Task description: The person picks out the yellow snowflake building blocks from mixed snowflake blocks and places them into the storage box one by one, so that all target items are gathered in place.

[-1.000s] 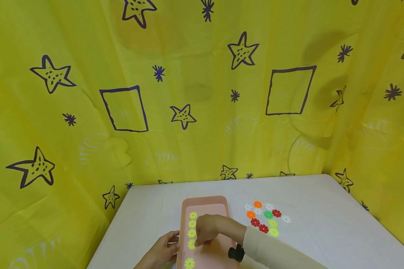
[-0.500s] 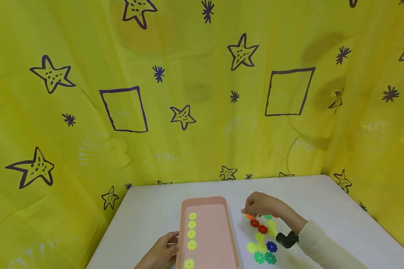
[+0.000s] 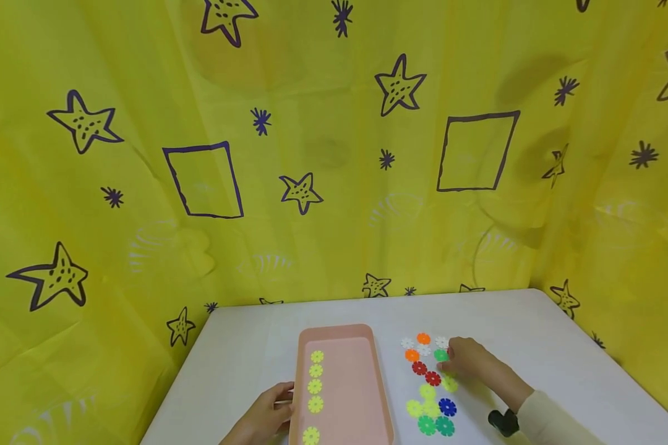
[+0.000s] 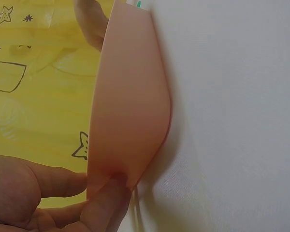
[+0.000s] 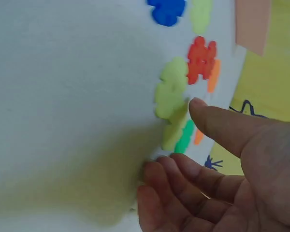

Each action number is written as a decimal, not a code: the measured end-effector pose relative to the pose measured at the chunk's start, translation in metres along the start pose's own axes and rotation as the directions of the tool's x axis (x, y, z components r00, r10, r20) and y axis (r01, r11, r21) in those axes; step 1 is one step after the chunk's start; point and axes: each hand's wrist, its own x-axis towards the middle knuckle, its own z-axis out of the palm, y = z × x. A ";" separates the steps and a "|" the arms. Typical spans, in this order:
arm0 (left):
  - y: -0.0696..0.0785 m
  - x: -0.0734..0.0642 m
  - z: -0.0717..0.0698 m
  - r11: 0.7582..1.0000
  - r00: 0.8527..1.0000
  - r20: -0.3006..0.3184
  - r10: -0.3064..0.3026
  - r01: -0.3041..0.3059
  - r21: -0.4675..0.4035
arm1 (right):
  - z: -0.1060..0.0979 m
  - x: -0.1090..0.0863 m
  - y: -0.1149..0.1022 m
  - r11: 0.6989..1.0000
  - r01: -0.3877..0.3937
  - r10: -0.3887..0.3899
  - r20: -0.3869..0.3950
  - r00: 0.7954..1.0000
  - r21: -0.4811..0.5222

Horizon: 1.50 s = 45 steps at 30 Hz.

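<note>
A pink tray [image 3: 353, 389] lies on the table, with a column of yellow flower-shaped discs [image 3: 315, 386] along its left side. My left hand [image 3: 264, 413] holds the tray's left wall; in the left wrist view its thumb meets the rim and its fingertips [image 4: 118, 180] press the outer side. To the right of the tray, my right hand [image 3: 472, 360] is low over the loose discs. Its thumb and fingers stand apart beside yellow-green discs [image 5: 171, 89] in the right wrist view. It partly covers the discs beneath it in the head view.
Loose discs lie right of the tray: orange [image 3: 423, 339], white [image 3: 407, 343], red [image 3: 419, 368], green [image 3: 427, 425] and blue [image 3: 448, 407]. A yellow patterned curtain [image 3: 334, 154] stands behind the white table [image 3: 245, 346].
My right hand has left the tray and moved right, first above the orange and white discs, then farther right and slightly nearer. My left hand stays at the tray's wall.
</note>
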 end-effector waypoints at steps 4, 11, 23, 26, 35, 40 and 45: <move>0.001 0.001 0.000 0.999 0.999 -0.020 -0.041 0.041 0.008 | 0.004 0.002 0.001 1.000 -0.002 0.002 -0.015 1.000 0.010; 0.000 0.001 0.001 1.000 1.000 -0.012 -0.029 0.029 -0.005 | 0.005 0.001 0.000 1.000 0.008 -0.008 0.006 1.000 0.012; -0.001 0.000 -0.001 0.999 1.000 0.014 -0.001 0.002 -0.038 | 0.002 -0.003 0.006 0.998 0.048 -0.048 0.016 0.999 0.051; -0.002 0.000 -0.001 0.999 1.000 0.016 0.003 -0.002 -0.042 | 0.000 -0.004 0.008 0.994 0.044 -0.046 0.019 0.999 0.103; -0.002 0.000 -0.002 1.000 1.000 0.002 -0.015 0.015 -0.021 | -0.005 -0.003 0.016 0.980 -0.004 -0.007 0.053 0.999 0.201; -0.001 0.001 -0.001 0.999 0.999 -0.016 -0.042 0.042 -0.010 | -0.006 -0.002 0.019 0.976 -0.019 0.006 0.063 0.998 0.216; 0.000 0.000 -0.001 0.999 0.999 -0.017 -0.038 0.038 -0.022 | -0.010 -0.002 0.020 0.977 -0.054 0.037 0.083 0.996 0.205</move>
